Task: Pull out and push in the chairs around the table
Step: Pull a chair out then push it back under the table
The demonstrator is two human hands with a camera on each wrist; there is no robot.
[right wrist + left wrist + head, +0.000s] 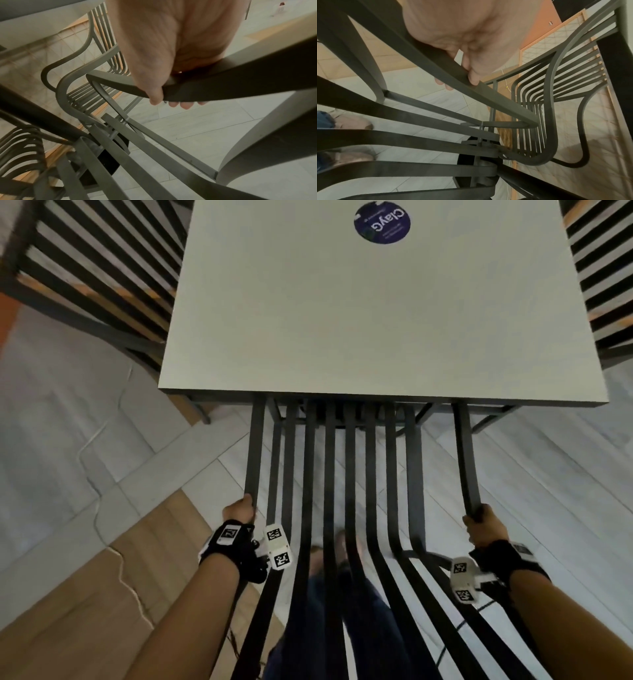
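A dark metal slatted chair (352,474) stands right in front of me, its seat end tucked under the near edge of the pale grey table (342,320). My left hand (239,510) grips the chair's left outer bar, and in the left wrist view the left hand (467,54) has its fingers (474,78) curled round that chair bar (496,97). My right hand (481,523) grips the right outer bar. In the right wrist view the right hand (163,54) wraps the curved chair bar (223,86).
A second slatted chair (96,278) sits at the table's left side and a third chair (603,275) at its right. A round dark blue sticker (382,222) lies on the tabletop. My legs and shoes (342,549) show through the slats on the tiled floor.
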